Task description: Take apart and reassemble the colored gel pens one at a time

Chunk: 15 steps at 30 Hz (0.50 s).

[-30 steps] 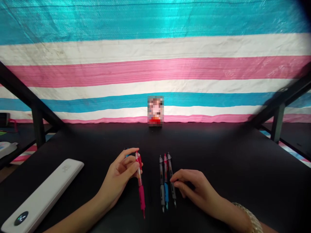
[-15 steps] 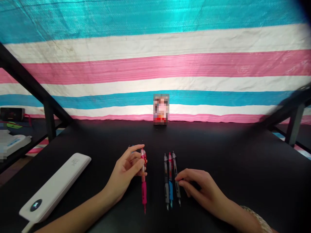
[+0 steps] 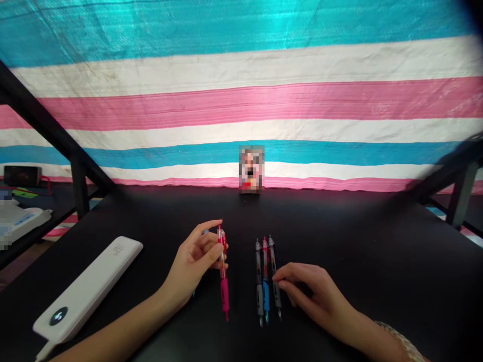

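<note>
My left hand (image 3: 194,264) pinches a pink pen (image 3: 224,281) between thumb and fingers, holding it near its clear upper end, tip toward me over the black table (image 3: 358,241). A bit of another blue pen shows behind the fingers. To the right lie three pens side by side: a grey-grip one (image 3: 258,284), a blue-grip one (image 3: 265,281) and a black one (image 3: 275,279). My right hand (image 3: 315,296) rests on the table with curled fingers, its fingertips touching the black pen.
A white power bank (image 3: 88,286) with a lit indicator lies at the left. A small blurred card (image 3: 251,169) stands at the table's back edge against a striped blue, white and pink tarp. Black frame bars rise at both sides. A side shelf at left holds small devices.
The view has shifted slightly. My left hand has lifted the pink pen a little and moved it slightly rightward; my right hand has stayed at the three pens.
</note>
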Available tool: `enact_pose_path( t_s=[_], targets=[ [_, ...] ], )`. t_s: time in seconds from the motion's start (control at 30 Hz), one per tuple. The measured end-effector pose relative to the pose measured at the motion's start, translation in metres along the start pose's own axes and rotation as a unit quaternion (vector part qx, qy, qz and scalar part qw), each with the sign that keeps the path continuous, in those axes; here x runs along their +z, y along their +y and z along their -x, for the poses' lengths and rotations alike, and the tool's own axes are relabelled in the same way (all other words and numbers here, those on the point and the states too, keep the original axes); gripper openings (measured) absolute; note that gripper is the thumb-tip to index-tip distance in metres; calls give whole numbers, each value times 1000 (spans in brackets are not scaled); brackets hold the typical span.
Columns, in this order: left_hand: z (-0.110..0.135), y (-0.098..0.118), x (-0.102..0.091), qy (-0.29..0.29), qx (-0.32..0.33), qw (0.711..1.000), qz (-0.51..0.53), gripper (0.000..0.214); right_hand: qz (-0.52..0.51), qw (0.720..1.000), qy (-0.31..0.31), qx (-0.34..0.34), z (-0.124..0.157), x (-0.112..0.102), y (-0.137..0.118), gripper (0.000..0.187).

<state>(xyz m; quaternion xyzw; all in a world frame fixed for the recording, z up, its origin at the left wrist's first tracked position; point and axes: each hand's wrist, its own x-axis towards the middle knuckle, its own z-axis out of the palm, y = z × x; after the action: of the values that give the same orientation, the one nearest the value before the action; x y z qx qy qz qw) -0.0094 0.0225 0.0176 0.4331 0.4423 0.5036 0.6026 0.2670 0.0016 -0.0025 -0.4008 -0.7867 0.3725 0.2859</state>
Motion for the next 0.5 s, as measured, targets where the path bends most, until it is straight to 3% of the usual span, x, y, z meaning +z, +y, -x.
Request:
enact_pose_path(
  t_s=[0.17, 0.5],
  targets=[
    [-6, 4, -7, 30, 21, 999, -28, 29, -4, 1000, 3, 0, -1, 0, -1, 18],
    [-23, 16, -22, 51, 65, 994, -77, 33, 7, 1000, 0, -8, -1, 1, -2, 17]
  ],
)
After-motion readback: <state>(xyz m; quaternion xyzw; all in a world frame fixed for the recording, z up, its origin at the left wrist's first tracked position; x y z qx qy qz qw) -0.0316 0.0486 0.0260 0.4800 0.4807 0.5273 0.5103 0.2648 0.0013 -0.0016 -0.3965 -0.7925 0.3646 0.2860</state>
